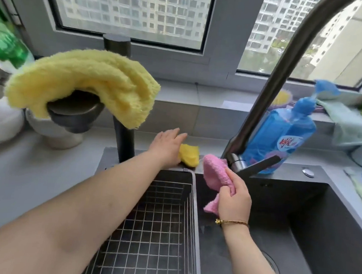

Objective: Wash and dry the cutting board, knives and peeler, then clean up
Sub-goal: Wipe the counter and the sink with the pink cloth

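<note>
Overhead at a kitchen sink: two bare forearms are stretched over the dark basin. The left hand is held flat w/ fingers straight & together, reaching onto the rear ledge. A small yellow cloth lies there just beside & partly under it; whether it is touched cannot be told. The right hand is curled round a pink cloth, gripped bunched above the basin. The cloth's upper end is held close to the base of the faucet, its lower end hanging below the palm. A gold-coloured bracelet is worn on the right wrist. A wire basket is seated in the sink's left half, below the left forearm. Behind the faucet a blue soap bottle is stood upright on the table. At left a larger yellow cloth is draped over a dark round fixture. A pale green cloth is laid over the sill, far right. Apartment blocks are seen thru the window.
</note>
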